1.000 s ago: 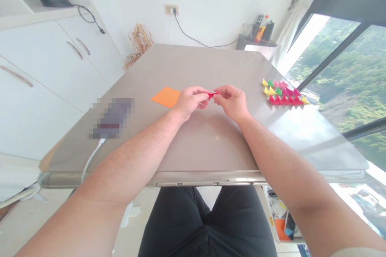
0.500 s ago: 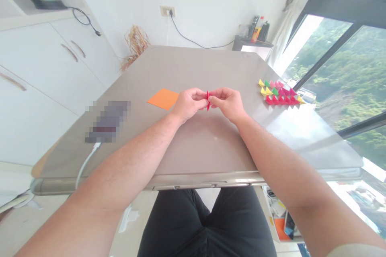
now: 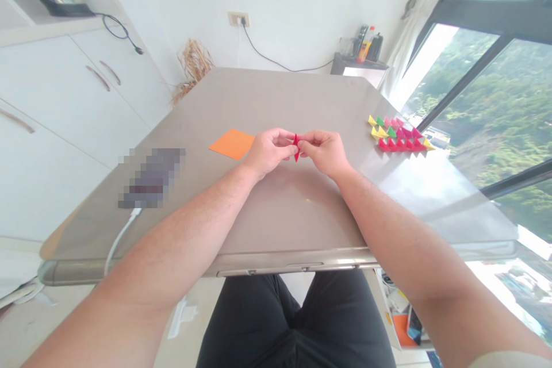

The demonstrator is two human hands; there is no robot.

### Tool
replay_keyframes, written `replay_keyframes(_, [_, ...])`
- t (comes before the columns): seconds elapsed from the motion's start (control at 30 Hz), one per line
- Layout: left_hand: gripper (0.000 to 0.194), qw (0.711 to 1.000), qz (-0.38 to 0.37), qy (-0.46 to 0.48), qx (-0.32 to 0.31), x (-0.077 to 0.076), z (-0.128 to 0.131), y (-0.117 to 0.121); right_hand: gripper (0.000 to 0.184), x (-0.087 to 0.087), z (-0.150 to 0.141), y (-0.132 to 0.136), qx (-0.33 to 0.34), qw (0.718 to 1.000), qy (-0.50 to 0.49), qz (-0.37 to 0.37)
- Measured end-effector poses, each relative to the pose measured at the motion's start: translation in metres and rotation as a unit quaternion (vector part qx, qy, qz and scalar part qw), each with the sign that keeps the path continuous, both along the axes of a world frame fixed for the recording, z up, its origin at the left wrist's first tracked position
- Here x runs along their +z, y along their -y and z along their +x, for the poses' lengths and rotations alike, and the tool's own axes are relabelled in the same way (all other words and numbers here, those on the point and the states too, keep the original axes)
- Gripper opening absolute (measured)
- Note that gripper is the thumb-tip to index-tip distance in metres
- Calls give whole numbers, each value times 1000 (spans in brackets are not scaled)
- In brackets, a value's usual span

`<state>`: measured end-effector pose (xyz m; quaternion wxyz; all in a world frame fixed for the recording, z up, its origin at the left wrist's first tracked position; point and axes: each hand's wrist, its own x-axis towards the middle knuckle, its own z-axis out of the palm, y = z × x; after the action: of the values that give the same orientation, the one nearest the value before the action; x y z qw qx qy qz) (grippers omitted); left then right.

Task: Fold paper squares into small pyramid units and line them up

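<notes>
A small red folded paper piece (image 3: 296, 148), pointed at top and bottom, is held upright between my two hands over the middle of the table. My left hand (image 3: 271, 149) pinches it from the left with thumb and fingers. From the right, my right hand (image 3: 322, 150) pinches its other side. Part of the paper is hidden behind the fingertips. Just left of my left hand, an orange sheet of paper (image 3: 232, 144) lies flat, its right corner covered by that hand.
Rows of small folded paper pieces (image 3: 399, 137) in red, pink, green and yellow stand at the table's right. A blurred-out device (image 3: 153, 178) with a white cable (image 3: 123, 236) lies at the left. The table's front edge (image 3: 302, 261) runs above my lap.
Both hands keep their pinch on the red paper piece, which now shows a slightly wider face. The whole view has shifted a little.
</notes>
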<state>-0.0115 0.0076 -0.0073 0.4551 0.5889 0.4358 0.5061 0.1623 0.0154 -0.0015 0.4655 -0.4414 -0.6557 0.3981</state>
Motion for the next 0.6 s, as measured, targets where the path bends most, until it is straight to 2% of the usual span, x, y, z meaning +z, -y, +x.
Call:
replay_keyframes(0.1, [26, 1000, 2, -1, 9, 1, 0, 1, 13, 0, -1, 1, -10, 999, 25, 24])
replay_keyframes(0.23, [17, 997, 18, -49, 53, 2, 2, 4, 15, 2, -4, 4, -37, 997, 49, 40])
replay_keyframes(0.33, [13, 995, 30, -67, 63, 4, 4, 6, 15, 5, -6, 5, -56, 996, 59, 42])
replay_keyframes(0.5, [15, 996, 23, -60, 65, 5, 5, 7, 14, 4, -6, 5, -59, 995, 68, 38])
replay_keyframes(0.6, [17, 998, 4, -25, 61, 5, 5, 6, 13, 1, -5, 4, -45, 995, 60, 64])
